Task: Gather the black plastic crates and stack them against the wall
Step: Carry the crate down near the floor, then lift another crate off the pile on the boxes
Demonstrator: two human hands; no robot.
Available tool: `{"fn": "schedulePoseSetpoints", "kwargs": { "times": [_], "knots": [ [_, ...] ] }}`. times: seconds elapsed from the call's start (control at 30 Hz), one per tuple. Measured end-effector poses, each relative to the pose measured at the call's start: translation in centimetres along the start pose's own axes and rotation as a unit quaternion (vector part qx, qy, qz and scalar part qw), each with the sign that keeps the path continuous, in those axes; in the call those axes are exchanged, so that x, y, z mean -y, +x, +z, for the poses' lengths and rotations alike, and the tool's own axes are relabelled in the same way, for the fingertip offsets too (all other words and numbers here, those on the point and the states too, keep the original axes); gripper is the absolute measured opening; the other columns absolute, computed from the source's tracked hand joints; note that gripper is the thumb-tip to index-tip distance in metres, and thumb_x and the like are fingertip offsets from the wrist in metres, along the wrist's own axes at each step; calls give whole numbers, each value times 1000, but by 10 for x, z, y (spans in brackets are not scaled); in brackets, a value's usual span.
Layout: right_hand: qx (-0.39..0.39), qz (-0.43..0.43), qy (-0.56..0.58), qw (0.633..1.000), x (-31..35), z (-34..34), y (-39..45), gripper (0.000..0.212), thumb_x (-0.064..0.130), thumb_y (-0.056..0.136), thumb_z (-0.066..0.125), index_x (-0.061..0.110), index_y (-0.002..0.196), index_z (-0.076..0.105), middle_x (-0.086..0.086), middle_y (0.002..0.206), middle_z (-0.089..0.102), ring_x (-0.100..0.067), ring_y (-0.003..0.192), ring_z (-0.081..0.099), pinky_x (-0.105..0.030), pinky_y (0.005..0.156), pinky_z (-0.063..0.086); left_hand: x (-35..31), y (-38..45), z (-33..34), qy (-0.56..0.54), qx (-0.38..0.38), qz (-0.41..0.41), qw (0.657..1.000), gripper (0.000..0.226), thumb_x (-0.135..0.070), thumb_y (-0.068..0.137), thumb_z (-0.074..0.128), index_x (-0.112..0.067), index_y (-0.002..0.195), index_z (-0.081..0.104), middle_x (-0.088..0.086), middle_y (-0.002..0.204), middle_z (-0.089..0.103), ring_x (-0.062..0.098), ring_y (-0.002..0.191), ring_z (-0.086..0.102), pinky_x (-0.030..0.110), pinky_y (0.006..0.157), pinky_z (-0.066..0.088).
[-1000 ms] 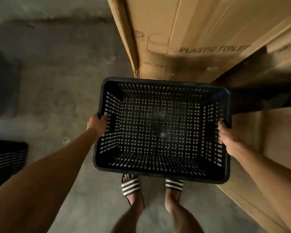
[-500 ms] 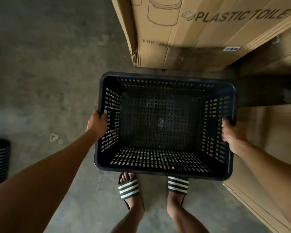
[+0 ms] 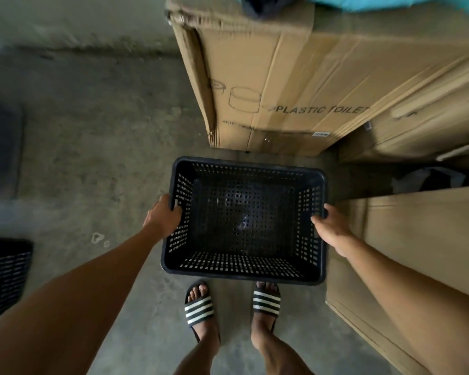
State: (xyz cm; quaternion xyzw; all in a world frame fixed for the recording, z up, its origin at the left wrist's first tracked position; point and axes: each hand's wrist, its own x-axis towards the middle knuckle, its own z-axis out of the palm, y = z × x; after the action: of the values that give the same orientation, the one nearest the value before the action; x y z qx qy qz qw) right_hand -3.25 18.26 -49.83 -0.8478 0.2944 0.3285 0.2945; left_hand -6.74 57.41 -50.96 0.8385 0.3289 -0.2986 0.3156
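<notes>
A black perforated plastic crate is low in front of me, open side up and empty, just ahead of my feet. My left hand grips its left rim, fingers curled over the edge. My right hand grips the right rim the same way. Whether the crate rests on the concrete floor or hangs just above it I cannot tell. A second black crate shows partly at the left edge of the frame.
A tall cardboard box printed "PLASTIC TOILET" stands right behind the crate. More cardboard boxes flank it on the right. A grey wall runs along the far left. My sandalled feet stand on bare concrete.
The crate has gone down and away from me, appearing smaller and closer to the floor. My view has tipped up, showing more of the tall box. Both hands keep their grip.
</notes>
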Motion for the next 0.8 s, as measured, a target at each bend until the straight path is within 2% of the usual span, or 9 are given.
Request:
{"fn": "schedulePoseSetpoints", "kwargs": {
  "times": [0.13,0.23,0.3,0.37,0.47,0.57,0.63,0.7,0.8],
  "knots": [
    [-1,-41,-9,999,49,-44,-74,60,30,96,56,10,149,36,-14,153,41,-32,138,41,-38,109,35,-41,-63,-55,-29,12,41,999,49,-31,96,49,-16,143,42,18,135,57,39,110,62,47,93,53],
    [-1,-78,-16,997,85,-77,-125,54,31,95,56,11,144,45,-15,145,50,-32,130,49,-37,103,40,-69,-104,-99,-51,6,60,997,53,-34,97,49,-17,146,40,18,139,55,41,113,61,49,95,52],
    [-1,-100,-1,995,112,-103,-162,54,34,96,54,14,145,43,-13,148,47,-31,131,48,-36,101,40,-87,-130,-136,-66,-5,80,995,56,-37,97,49,-18,149,37,18,139,56,40,116,60,44,97,50],
    [-6,-133,14,991,143,-130,-197,52,35,97,53,15,144,44,-12,149,44,-29,132,47,-33,99,39,-106,-148,-177,-86,-28,112,990,56,-37,98,50,-18,149,37,17,136,58,38,114,61,39,92,50],
    [-40,-211,10,977,192,-177,-247,41,31,97,54,12,134,55,-10,140,55,-27,124,54,-29,93,41,-140,-171,-239,-146,-82,140,976,51,-39,99,48,-15,143,45,16,134,59,35,111,60,33,86,46],
    [-70,-307,-5,949,252,-231,-304,23,31,96,54,22,114,66,-2,120,67,-20,104,63,-26,77,45,-179,-189,-295,-220,-117,177,952,49,-41,100,44,-14,141,48,11,133,59,28,103,61,30,83,48],
    [-96,-392,-18,915,300,-269,-342,12,30,92,57,32,91,68,3,94,72,-16,82,70,-23,66,49,-208,-192,-330,-268,-122,201,934,49,-39,100,45,-15,143,46,6,130,57,21,94,62,28,77,49],
    [-139,-462,-16,875,351,-309,-371,13,29,90,58,32,80,66,3,78,73,-11,64,71,-21,61,51,-240,-187,-358,-283,-109,221,927,49,-32,101,46,-11,145,44,12,139,54,28,108,61,32,87,50],
    [-227,-512,-51,827,430,-367,-389,11,34,93,55,33,90,66,10,89,70,-10,73,68,-25,64,51,-285,-174,-383,-332,-99,198,917,55,-32,97,50,-14,148,39,20,140,54,37,123,56,46,106,45]
  ]
}}
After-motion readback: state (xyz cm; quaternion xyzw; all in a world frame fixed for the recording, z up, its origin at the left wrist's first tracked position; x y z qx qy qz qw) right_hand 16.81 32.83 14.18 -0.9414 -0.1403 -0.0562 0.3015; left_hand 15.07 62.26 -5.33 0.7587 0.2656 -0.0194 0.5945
